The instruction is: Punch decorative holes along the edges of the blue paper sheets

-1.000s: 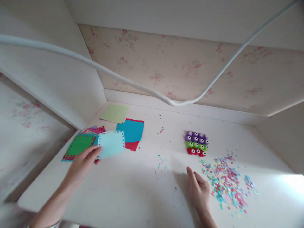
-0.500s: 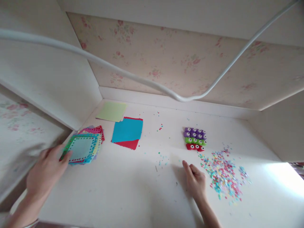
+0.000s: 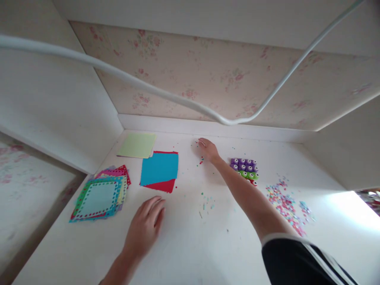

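Note:
My left hand (image 3: 145, 226) is low over the white desk, just in front of the blue sheet (image 3: 160, 168) and the red sheet (image 3: 166, 186) beneath it. Its fingers are loosely bent and slightly apart, and nothing shows in them. Across the desk, my right hand (image 3: 209, 149) reaches to the back, its fingertips closed together at tiny red and dark paper bits. Whether a bit is caught between them is too small to see. A stack of colored square sheets with holes punched along their edges (image 3: 99, 198) lies to the left.
Pale green sheets (image 3: 137, 145) lie at the back left. Rows of small purple, green and red pieces with eyes (image 3: 244, 166) stand right of center, partly behind my right forearm. A spread of colorful confetti (image 3: 286, 202) lies farther right. A white cable (image 3: 166, 94) hangs across the view.
My left hand has left the punched stack and moved right, toward the front of the blue and red sheets. My right hand has gone from beside the confetti to the back of the desk.

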Demonstrator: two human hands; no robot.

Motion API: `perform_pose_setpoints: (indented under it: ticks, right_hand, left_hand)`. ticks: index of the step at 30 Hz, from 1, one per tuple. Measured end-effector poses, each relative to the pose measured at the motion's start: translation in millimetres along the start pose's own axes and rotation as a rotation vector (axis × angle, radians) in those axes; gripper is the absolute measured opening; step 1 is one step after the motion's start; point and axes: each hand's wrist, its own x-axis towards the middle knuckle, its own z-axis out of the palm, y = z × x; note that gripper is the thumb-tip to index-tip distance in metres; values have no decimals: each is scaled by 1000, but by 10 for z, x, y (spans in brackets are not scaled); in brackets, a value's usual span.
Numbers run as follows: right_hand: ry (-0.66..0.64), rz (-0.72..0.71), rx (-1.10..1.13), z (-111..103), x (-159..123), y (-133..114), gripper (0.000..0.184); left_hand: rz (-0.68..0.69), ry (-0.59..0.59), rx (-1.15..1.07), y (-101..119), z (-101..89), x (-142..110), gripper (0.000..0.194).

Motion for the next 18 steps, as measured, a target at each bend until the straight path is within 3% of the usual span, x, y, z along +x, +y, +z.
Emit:
perform_pose_setpoints:
  ticks: [4,7,12,15,18]
  right_hand:
    - [-100,-106,-78,189,339,-43,41]
    - [-194,-240,-105,257,236,-94,44]
    - [-349,-489,-86,146,-522,-117,41]
    - [-396,-700,-15,-63,-1150,-88,41]
    - [-446,-755,40,-297,-1699,-65,39]
  left_hand:
    - [76,-40,-25,89,183,233,28]
    - [79,-93,-15,23,266,416,30]
    - [47,-147,40,-155,334,762,36]
    - [20,-158,121,-231,349,914,51]
    - [10,-203,172,-281,341,980,55]
